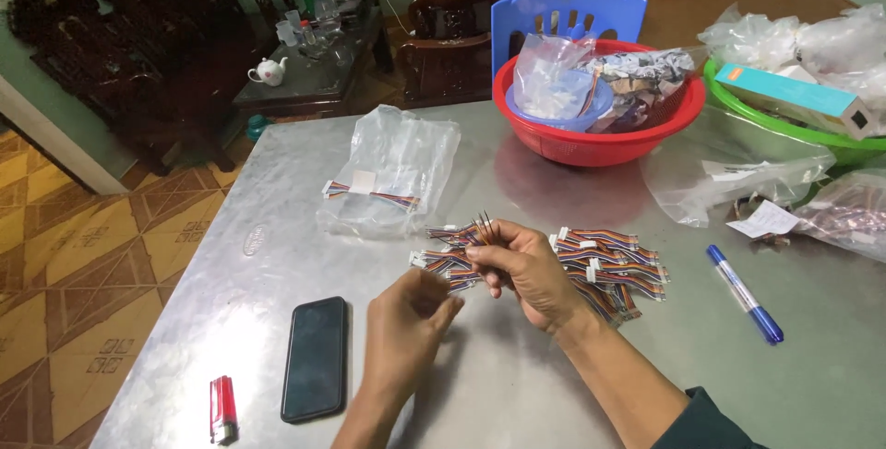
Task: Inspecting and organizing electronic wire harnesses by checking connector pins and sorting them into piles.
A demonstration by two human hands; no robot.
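My right hand (524, 269) grips a small bundle of multicoloured ribbon wires (459, 244) with white connectors, their bare ends sticking up past my fingers. My left hand (406, 320) is just below it, fingers pinched on the lower end of the same wires. A pile of similar wire harnesses (611, 264) lies on the metal table (258, 255) right of my hands. One finished harness (369, 193) rests on a clear plastic bag (392, 167) further back.
A black phone (315, 357) and a red lighter (222, 408) lie near the front left. A blue pen (746, 294) is at right. A red basket (591, 140) with bags, a green basket (784, 126) and loose plastic bags (738, 181) stand behind.
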